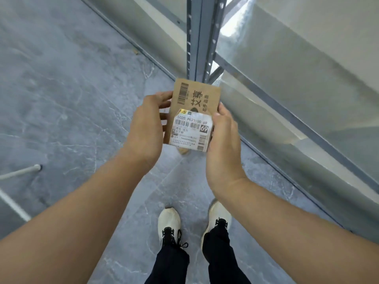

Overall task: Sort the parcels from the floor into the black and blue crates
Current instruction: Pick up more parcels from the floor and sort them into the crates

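Both hands hold one parcel [191, 113] in the air near the centre of the view, above the grey floor [61, 89]. The parcel is a flat brown cardboard box with a barcode and black printed characters on its far half and a white label [190, 131] stuck on its near half, marked 69. The left hand [146, 132] grasps the parcel's 9 o'clock edge, fingers curled round it with the tips showing along the side. The right hand [222, 144] grasps the 3 o'clock edge, thumb lying on the label's corner. At 6 o'clock, two white shoes [169, 222] with black laces stand on the floor. A grey metal rack [196, 37] with an upright post rises at 12 o'clock, its shelves running down toward 4 o'clock. A white rod [20, 172] lies at 9 o'clock.
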`<state>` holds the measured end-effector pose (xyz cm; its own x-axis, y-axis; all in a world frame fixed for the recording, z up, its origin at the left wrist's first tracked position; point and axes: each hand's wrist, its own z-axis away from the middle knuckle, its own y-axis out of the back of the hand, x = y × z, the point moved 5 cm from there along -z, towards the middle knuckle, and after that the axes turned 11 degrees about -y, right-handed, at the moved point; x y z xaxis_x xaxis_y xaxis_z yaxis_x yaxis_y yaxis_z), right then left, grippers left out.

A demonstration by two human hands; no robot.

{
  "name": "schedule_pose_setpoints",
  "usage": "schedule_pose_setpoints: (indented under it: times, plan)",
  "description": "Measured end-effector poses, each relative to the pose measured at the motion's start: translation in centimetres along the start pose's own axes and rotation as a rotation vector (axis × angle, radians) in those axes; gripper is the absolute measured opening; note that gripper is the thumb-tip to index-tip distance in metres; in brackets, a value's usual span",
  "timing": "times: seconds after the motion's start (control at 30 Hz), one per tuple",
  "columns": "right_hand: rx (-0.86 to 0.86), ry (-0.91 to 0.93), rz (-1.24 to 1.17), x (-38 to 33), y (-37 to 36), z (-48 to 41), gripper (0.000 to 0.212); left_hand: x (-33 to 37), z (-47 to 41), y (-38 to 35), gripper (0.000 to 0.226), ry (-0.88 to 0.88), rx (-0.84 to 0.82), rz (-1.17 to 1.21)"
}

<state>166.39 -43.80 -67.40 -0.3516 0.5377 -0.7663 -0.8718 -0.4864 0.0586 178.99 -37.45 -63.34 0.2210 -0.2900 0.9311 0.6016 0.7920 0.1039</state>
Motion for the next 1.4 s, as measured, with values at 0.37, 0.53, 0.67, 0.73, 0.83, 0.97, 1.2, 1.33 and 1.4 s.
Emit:
schedule_pose_setpoints:
  times: [0.37, 0.53, 0.67, 0.73, 0.83, 0.97, 1.2, 1.33, 1.4]
  plan:
    - [-0.006, 0.362, -0.071, -21.3, -0.2, 9.9, 0.048, 23.1, 3.3, 2.8, 0.044, -0.336, -0.029, 0.051]
    - [-0.022, 0.519, -0.117, -30.0, 0.3, 16.1, 0.036, 33.4, 5.3, 4.0, 0.042, -0.457, -0.063, 0.1]
    - [-0.02, 0.618, -0.1, -35.7, 0.9, 20.0, 0.069, 40.5, 7.7, 5.0, 0.039, -0.58, -0.099, 0.152]
    - [0.009, 0.676, -0.102, -39.0, 1.5, 22.3, 0.074, 43.6, 8.7, 5.4, 0.043, -0.614, -0.103, 0.163]
    - [0.026, 0.774, -0.102, -44.1, 2.6, 26.2, 0.07, 48.6, 10.5, 5.8, 0.041, -0.68, -0.13, 0.216]
    - [0.043, 0.9, -0.054, -50.5, 4.0, 31.5, 0.068, 55.3, 14.1, 6.1, 0.046, -0.821, -0.172, 0.242]
    - [0.051, 1.073, -0.064, -60.0, 7.5, 42.3, 0.064, 67.5, 22.3, 6.5, 0.048, -1.092, -0.259, 0.223]
    - [0.078, 1.192, -0.076, -64.4, 9.0, 48.9, 0.064, 73.7, 27.7, 6.6, 0.047, -1.247, -0.292, 0.179]
    - [0.085, 1.247, -0.072, -66.1, 9.8, 52.1, 0.054, 76.2, 30.1, 6.9, 0.046, -1.306, -0.281, 0.188]
